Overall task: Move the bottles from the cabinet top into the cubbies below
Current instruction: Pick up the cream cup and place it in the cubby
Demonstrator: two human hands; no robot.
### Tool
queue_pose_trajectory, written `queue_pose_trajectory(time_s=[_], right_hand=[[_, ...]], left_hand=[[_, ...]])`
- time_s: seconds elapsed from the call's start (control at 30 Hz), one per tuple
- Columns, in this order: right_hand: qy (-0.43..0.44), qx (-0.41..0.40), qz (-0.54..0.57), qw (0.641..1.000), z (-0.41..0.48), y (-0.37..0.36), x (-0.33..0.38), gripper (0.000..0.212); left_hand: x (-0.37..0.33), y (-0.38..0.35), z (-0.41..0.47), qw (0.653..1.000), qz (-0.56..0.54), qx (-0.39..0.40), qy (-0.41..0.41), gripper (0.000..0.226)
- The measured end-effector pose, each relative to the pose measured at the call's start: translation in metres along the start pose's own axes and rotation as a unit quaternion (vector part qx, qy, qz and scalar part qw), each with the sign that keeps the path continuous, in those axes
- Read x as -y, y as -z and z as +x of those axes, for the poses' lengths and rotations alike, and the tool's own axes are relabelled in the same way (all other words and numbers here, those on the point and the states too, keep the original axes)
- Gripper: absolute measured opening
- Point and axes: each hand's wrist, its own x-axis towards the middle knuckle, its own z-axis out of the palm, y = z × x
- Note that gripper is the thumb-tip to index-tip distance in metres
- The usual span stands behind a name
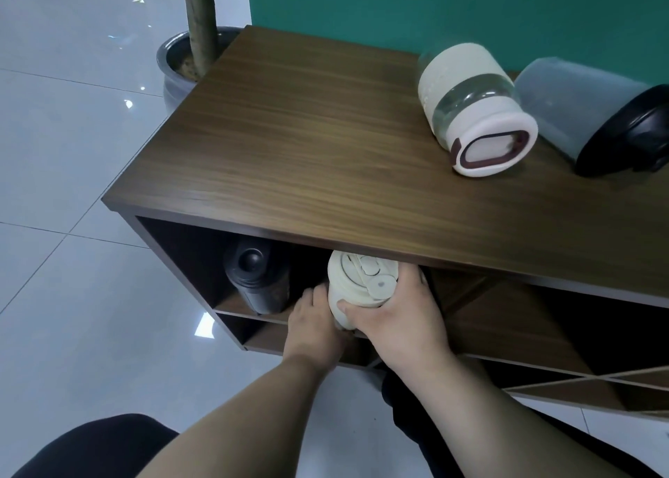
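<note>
A cream bottle (356, 282) stands upright at the mouth of the upper left cubby, just under the cabinet top (307, 144). My right hand (402, 318) wraps around its right side and my left hand (313, 327) presses its lower left side. A black bottle (255, 278) stands deeper in the same cubby, to the left. On the cabinet top at the right stand a cream and clear glass bottle (474, 110) with a white lid and a grey translucent bottle (593, 115) with a black lid.
A potted plant with a thick trunk (197, 24) in a grey pot stands at the cabinet's far left corner. Diamond-shaped cubbies (525, 332) fill the cabinet's right part. A lower shelf (260, 336) lies under the upper left cubby. White glossy floor tiles surround the cabinet.
</note>
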Motion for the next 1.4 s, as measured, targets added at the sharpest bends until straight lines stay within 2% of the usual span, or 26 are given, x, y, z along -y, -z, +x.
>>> queue_pose_trajectory(time_s=[0.2, 0.37, 0.53, 0.67, 0.83, 0.97, 1.03, 1.1, 1.17, 1.23, 1.3, 1.4], right_hand=[[-0.035, -0.061, -0.004, 0.998, -0.003, -0.010, 0.002, 0.099], [-0.047, -0.115, -0.005, 0.992, -0.008, -0.020, 0.001, 0.100], [-0.052, -0.120, -0.015, 0.991, -0.009, -0.024, 0.001, 0.098], [-0.048, -0.110, -0.030, 0.992, -0.012, -0.022, -0.002, 0.110], [-0.027, -0.075, -0.091, 0.993, -0.029, -0.016, -0.010, 0.123], [-0.038, -0.021, -0.119, 0.992, -0.051, -0.008, -0.011, 0.113], [-0.037, -0.027, -0.115, 0.992, -0.056, 0.000, -0.008, 0.106], [-0.033, -0.038, -0.095, 0.994, -0.061, 0.010, -0.003, 0.097], [-0.025, -0.056, -0.057, 0.997, -0.068, 0.020, -0.001, 0.088], [-0.008, -0.076, 0.001, 0.997, -0.076, 0.030, 0.002, 0.079], [0.021, -0.088, 0.067, 0.994, -0.085, 0.042, 0.006, 0.070], [0.065, -0.125, 0.106, 0.984, -0.091, 0.070, 0.023, 0.060]], left_hand=[[-0.006, 0.010, -0.003, 0.997, -0.069, 0.020, 0.029, 0.073], [-0.004, 0.012, -0.003, 0.996, -0.059, 0.041, 0.044, 0.076], [-0.001, 0.008, 0.000, 0.998, -0.034, 0.038, 0.032, 0.073], [-0.003, 0.010, 0.001, 0.998, -0.014, 0.055, 0.021, 0.072], [-0.009, 0.031, -0.015, 0.989, -0.128, 0.068, 0.025, 0.085], [0.009, 0.030, -0.020, 0.974, -0.206, 0.092, 0.037, 0.094], [0.057, -0.020, 0.008, 0.968, -0.218, 0.122, 0.014, 0.092], [0.072, -0.033, 0.022, 0.969, -0.214, 0.127, 0.014, 0.085], [0.036, 0.010, -0.013, 0.973, -0.179, 0.144, 0.025, 0.070], [-0.024, 0.077, -0.067, 0.972, -0.167, 0.164, 0.019, 0.064], [-0.049, 0.103, -0.092, 0.968, -0.178, 0.179, 0.018, 0.052], [-0.074, 0.126, -0.111, 0.957, -0.226, 0.179, -0.035, 0.042]])
